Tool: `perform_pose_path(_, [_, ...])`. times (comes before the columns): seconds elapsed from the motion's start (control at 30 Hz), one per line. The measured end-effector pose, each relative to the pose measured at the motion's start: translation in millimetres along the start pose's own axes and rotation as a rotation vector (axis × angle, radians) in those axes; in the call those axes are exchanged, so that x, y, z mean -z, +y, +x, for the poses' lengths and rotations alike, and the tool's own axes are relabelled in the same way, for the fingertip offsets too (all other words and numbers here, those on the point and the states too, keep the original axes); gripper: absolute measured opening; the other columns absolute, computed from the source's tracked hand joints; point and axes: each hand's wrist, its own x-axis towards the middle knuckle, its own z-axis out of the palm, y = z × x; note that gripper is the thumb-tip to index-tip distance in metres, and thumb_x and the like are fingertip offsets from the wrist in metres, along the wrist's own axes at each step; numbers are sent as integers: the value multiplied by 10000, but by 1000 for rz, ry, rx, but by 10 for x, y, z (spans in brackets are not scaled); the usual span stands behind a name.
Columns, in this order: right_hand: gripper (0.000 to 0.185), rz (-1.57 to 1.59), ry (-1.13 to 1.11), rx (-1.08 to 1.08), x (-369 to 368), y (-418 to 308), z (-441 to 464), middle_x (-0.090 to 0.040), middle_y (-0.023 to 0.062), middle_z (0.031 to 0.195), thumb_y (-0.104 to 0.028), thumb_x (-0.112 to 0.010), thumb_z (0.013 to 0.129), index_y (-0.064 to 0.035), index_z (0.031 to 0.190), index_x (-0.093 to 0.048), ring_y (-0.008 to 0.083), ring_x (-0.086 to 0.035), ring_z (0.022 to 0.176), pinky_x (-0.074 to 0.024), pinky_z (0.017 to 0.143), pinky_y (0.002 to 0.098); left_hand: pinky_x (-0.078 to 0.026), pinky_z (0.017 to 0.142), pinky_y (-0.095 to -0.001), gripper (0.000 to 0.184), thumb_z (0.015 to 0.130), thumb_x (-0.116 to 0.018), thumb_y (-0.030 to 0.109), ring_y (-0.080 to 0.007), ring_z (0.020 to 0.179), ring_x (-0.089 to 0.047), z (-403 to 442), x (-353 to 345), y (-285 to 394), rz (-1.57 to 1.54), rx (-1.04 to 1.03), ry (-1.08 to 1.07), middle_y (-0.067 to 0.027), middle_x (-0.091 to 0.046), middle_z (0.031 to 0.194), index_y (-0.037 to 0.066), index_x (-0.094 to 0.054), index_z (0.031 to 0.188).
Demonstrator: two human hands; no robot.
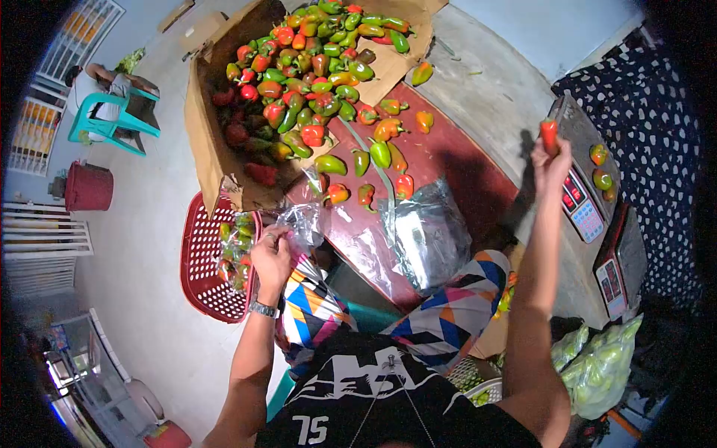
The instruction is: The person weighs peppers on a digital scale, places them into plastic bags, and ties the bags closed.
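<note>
In my raised right hand is a red pepper, its fingers closed round it. Just beside that hand stands a digital scale with a lit red display, and two peppers rest on its plate. My left hand pinches a clear plastic bag over the rim of a red basket. Inside the basket lie bagged peppers. A large heap of red, green and orange peppers spills from a cardboard box onto the dark red tabletop.
A stack of clear plastic bags lies near my knees. A second scale sits at the right, with bags of green produce below it. A person sits on a green chair at the far left, near a dark red bucket.
</note>
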Motion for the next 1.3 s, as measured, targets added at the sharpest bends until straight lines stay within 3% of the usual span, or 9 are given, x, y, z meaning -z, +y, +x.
perform_pose_path(0.1, [424, 416, 127, -159, -1227, 410, -705, -685, 144, 1117, -361, -540, 1020, 5, 1231, -577, 263, -671, 881, -555, 787, 366, -526, 948, -381, 265, 830, -548, -3, -339, 1011, -708, -8, -9, -84, -15, 19, -9, -202, -729, 1043, -7, -747, 1005])
perform_pose_path(0.13, [397, 389, -250, -287, -940, 878, -467, -693, 130, 1104, -350, -522, 1040, 4, 1207, -588, 231, -660, 874, -544, 821, 350, -524, 957, -386, 265, 831, -551, 4, -343, 1026, -704, -9, 18, -79, -22, 24, -22, -206, -727, 1054, -2, -750, 1006])
perform_pose_path(0.27, [306, 210, -526, -453, -1933, 1825, -662, -683, 44, 917, -338, -629, 1000, -44, 1066, -677, 144, -636, 848, -545, 767, 294, -523, 960, -390, 264, 839, -551, 18, -348, 1024, -703, -36, 51, -101, -30, 64, -9, -217, -725, 1057, 11, -754, 1009])
perform_pose_path(0.33, [375, -658, -398, -323, -2653, 1622, -1079, -711, 83, 888, -378, -730, 927, -31, 1062, -687, 221, -681, 826, -563, 727, 329, -523, 959, -390, 264, 839, -553, 22, -351, 1022, -704, -23, 78, -43, -56, 68, -10, -219, -724, 1054, 10, -754, 1009])
perform_pose_path(0.43, [451, -821, -470, 368, -2953, 2324, -1090, -725, 160, 891, -418, -782, 864, -12, 1040, -696, 337, -702, 759, -571, 703, 404, -526, 951, -386, 261, 830, -562, 23, -350, 1019, -705, -15, 72, -89, -59, 67, -14, -216, -726, 1033, 8, -757, 1002])
perform_pose_path(0.67, [263, -1037, -195, 825, -3353, 2497, -91, -670, 229, 981, -202, -708, 858, -7, 1033, -684, 431, -618, 959, -494, 855, 521, -539, 914, -387, 246, 836, -576, 13, -341, 1006, -713, -34, 54, -164, -72, 3, 41, -224, -722, 1045, 23, -757, 1003])
perform_pose_path(1.03, [482, -1333, -127, 55, -3326, 2373, 642, -703, 241, 1091, -431, -678, 839, -39, 1117, -711, 418, -654, 1081, -512, 955, 477, -551, 834, -376, 229, 849, -568, 18, -329, 906, -722, 71, 23, 20, -47, 5, 35, -188, -740, 979, 35, -760, 971])
perform_pose_path(1.13, [499, -1371, -212, 43, -3258, 2180, 486, -685, 237, 1125, -449, -606, 874, -23, 1109, -718, 417, -626, 1128, -501, 969, 470, -553, 819, -375, 240, 849, -567, 16, -324, 887, -724, 17, 18, -46, -45, 35, 31, -189, -741, 980, 47, -766, 980])
perform_pose_path(1.3, [484, -1470, -40, 602, -3426, 2556, 397, -673, 217, 1160, -409, -637, 903, 7, 1148, -670, 388, -590, 1153, -461, 1005, 483, -556, 795, -364, 255, 846, -567, 17, -317, 850, -724, 57, -6, -49, -72, 15, 47, -187, -739, 966, 63, -772, 990])
